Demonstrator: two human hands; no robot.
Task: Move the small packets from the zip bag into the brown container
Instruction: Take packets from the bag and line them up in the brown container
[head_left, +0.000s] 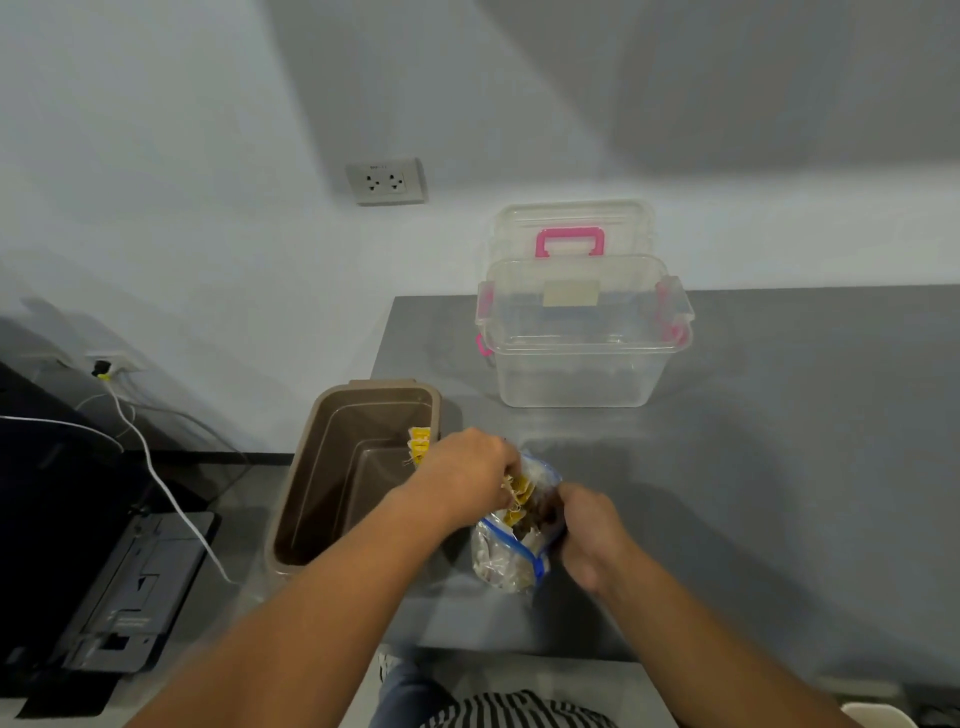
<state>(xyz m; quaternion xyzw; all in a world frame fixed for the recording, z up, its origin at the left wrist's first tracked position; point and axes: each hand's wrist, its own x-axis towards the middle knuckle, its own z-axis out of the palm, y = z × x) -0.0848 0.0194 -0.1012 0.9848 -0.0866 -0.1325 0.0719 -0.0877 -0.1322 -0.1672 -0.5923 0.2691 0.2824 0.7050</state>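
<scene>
On the grey worktop (753, 467), a clear plastic zip bag with a blue seal strip (511, 545) stands open just to the right of the brown rectangular plastic container (311, 493). The right hand (592, 535) pinches the bag's right edge to hold its mouth open, while the left hand (467, 473) reaches into that mouth, its fingers closed around a bunch of small yellow packets (519, 493). A few yellow packets (418, 444) already lie against the container's right inner wall, so the transfer looks begun, but the container's floor is mostly bare. The bag still bulges with contents, so most of the work appears to remain. A clear lidded storage box with pink latches (582, 338) sits well behind, apart from the action.
</scene>
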